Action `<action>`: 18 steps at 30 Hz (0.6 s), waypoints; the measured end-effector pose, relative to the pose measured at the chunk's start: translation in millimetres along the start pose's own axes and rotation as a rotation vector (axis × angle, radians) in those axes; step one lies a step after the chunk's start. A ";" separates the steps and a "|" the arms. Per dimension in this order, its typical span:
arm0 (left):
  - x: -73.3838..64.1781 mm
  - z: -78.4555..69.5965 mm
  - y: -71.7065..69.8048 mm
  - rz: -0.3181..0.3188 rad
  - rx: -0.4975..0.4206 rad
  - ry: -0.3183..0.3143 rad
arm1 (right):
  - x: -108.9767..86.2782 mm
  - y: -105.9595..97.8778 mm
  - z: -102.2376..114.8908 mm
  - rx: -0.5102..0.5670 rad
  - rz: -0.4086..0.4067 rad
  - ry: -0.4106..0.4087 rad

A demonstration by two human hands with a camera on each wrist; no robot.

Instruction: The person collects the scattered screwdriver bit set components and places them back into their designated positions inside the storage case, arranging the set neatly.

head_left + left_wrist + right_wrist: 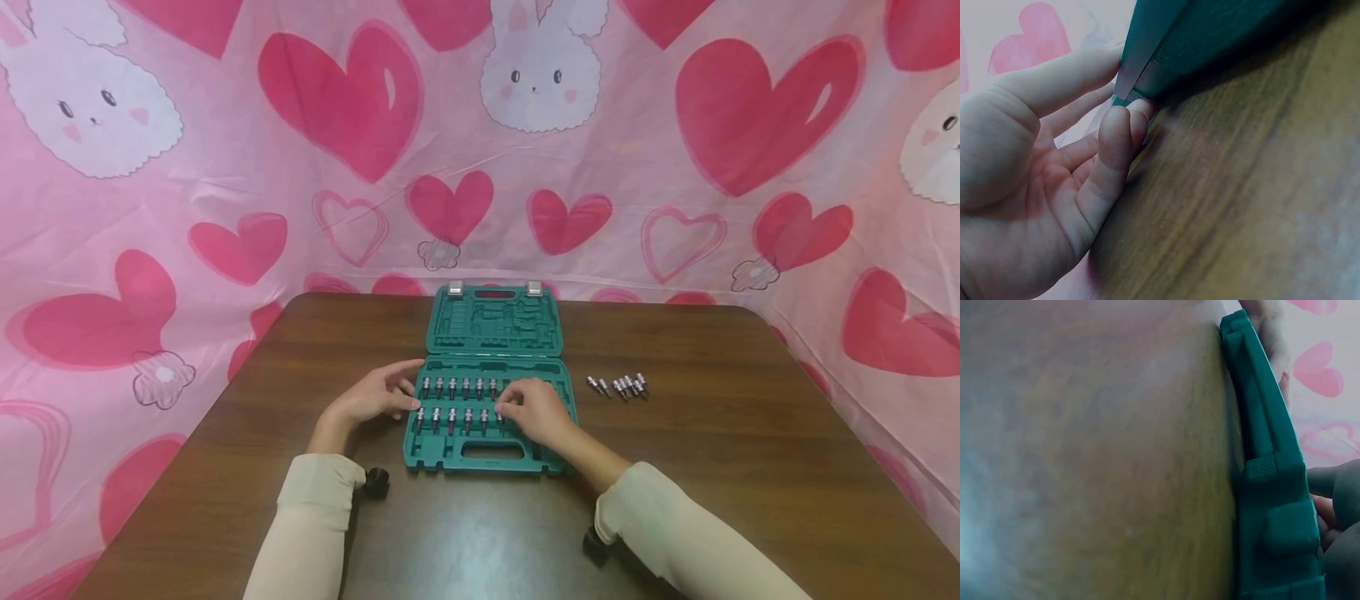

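A green plastic tool case (491, 465) lies unfolded on the table, lid to the back. Silver bit sockets (452, 386) stand in two rows inside it. My right hand (542, 410) is over the right part of the front row, thumb and fingertips pinching a bit socket (502, 422) at its slot. In the right wrist view, the case's front wall (1272, 425) hides most of that hand. My left hand (378, 393) rests against the case's left edge, with the index finger reaching to the hinge corner. Its relaxed fingers (1113, 134) touch the case side (1147, 56) in the left wrist view.
Several loose bit sockets (628, 386) lie on the brown wooden table (712, 433), right of the case. The open lid (491, 321) has moulded recesses and two latches. A pink cloth (465, 150) with hearts and rabbits hangs behind and beside the table.
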State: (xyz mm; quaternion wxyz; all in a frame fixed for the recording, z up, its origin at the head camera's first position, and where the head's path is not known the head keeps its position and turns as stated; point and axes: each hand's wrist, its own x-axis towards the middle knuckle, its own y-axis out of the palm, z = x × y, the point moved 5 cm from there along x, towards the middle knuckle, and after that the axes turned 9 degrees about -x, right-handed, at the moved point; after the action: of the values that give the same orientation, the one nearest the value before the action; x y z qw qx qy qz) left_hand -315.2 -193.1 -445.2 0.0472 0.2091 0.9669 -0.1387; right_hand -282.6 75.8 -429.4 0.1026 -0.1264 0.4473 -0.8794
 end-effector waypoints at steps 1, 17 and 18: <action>-0.3 -0.3 -0.1 -0.002 -0.002 -0.001 | 0.1 0.1 0.1 -0.009 0.004 0.000; 0.2 0.9 0.3 0.009 0.004 0.010 | 2.5 0.5 -0.3 -0.037 0.042 -0.005; 0.1 0.6 0.2 0.008 0.003 0.009 | 3.1 0.4 -0.6 -0.039 0.048 -0.008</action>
State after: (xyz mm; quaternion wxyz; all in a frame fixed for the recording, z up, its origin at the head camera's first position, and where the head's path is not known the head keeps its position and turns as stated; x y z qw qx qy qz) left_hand -315.2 -193.1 -445.9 0.0433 0.2135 0.9660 -0.1392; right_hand -285.7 75.1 -429.7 0.1228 -0.1211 0.4668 -0.8674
